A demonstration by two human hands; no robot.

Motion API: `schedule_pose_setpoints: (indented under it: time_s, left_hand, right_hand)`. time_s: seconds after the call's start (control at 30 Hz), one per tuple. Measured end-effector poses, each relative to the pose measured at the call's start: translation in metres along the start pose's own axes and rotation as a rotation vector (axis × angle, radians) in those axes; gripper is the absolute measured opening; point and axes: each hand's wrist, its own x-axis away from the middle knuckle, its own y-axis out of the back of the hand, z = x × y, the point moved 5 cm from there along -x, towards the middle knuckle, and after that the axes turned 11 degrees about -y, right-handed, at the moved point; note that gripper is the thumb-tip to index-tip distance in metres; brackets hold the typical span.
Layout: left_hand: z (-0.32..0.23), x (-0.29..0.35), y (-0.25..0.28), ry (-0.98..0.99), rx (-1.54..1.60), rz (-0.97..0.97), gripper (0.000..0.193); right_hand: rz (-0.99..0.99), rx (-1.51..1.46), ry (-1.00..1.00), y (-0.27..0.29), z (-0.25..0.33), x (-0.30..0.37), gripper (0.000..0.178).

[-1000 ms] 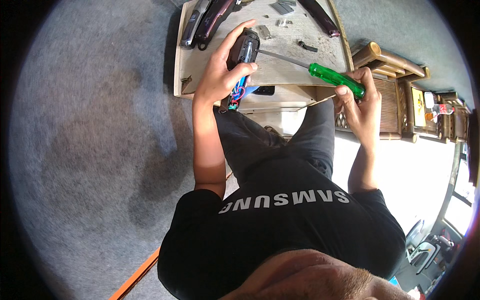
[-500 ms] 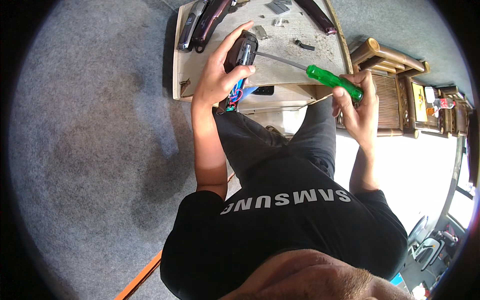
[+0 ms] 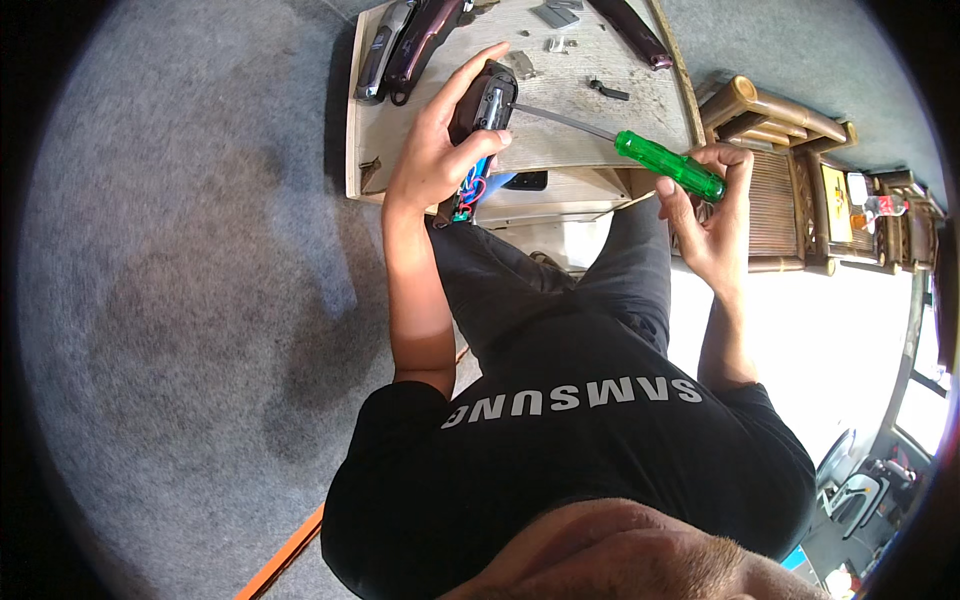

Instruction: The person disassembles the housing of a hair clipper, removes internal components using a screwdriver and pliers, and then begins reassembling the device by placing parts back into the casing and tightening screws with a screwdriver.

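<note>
An opened hair clipper (image 3: 490, 108) sits in my left hand (image 3: 430, 160), its thumb across the body and its index finger along the far side. Red and blue wires and a bit of green board show at the clipper's near end. My right hand (image 3: 712, 215) grips the green handle of a screwdriver (image 3: 650, 155) between thumb and fingers. The screwdriver's thin shaft points left, and its tip meets the clipper's right edge near the head. Whether the tip sits on a screw is too small to tell.
On the wooden table (image 3: 560, 130) lie a silver clipper (image 3: 385, 50), a dark maroon clipper (image 3: 425, 45), another maroon casing (image 3: 632, 32), a small black lever (image 3: 608, 91) and small metal parts (image 3: 562, 44). Below is an open shelf holding a black phone-like object (image 3: 527, 181). Bamboo furniture (image 3: 775, 180) stands at right.
The fingers of my right hand have shifted slightly on the screwdriver's handle, which has tilted a little. My left hand and the clipper have stayed in place.
</note>
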Motion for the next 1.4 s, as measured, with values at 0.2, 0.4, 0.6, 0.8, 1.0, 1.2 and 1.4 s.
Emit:
schedule_pose_setpoints:
  time_s: [0.2,0.4,0.6,0.8,1.0,1.2,1.4]
  left_hand:
    - [0.002,-0.001,0.002,-0.091,-0.008,-0.007,0.079]
    - [0.002,0.0,0.002,-0.073,-0.004,-0.004,0.079]
    - [0.002,0.0,0.001,-0.062,0.023,-0.004,0.079]
    - [-0.001,-0.001,0.0,-0.087,-0.011,-0.006,0.079]
    - [0.0,0.0,0.001,-0.076,0.02,-0.009,0.079]
    - [0.003,0.001,0.001,-0.054,0.028,-0.016,0.079]
    - [0.002,0.0,0.0,-0.043,0.034,-0.011,0.079]
  right_hand:
    - [0.05,-0.125,-0.166,-0.004,-0.005,0.001,0.041]
    - [0.114,-0.096,-0.275,-0.004,-0.002,0.0,0.041]
    - [0.067,-0.074,-0.07,-0.006,0.001,0.003,0.037]
    - [-0.001,-0.023,0.012,-0.002,0.009,0.0,0.039]
    - [0.113,-0.019,-0.205,-0.001,-0.004,-0.003,0.041]
    - [0.163,0.066,-0.303,0.0,-0.001,0.0,0.042]
    - [0.062,0.092,-0.108,0.003,0.002,0.001,0.042]
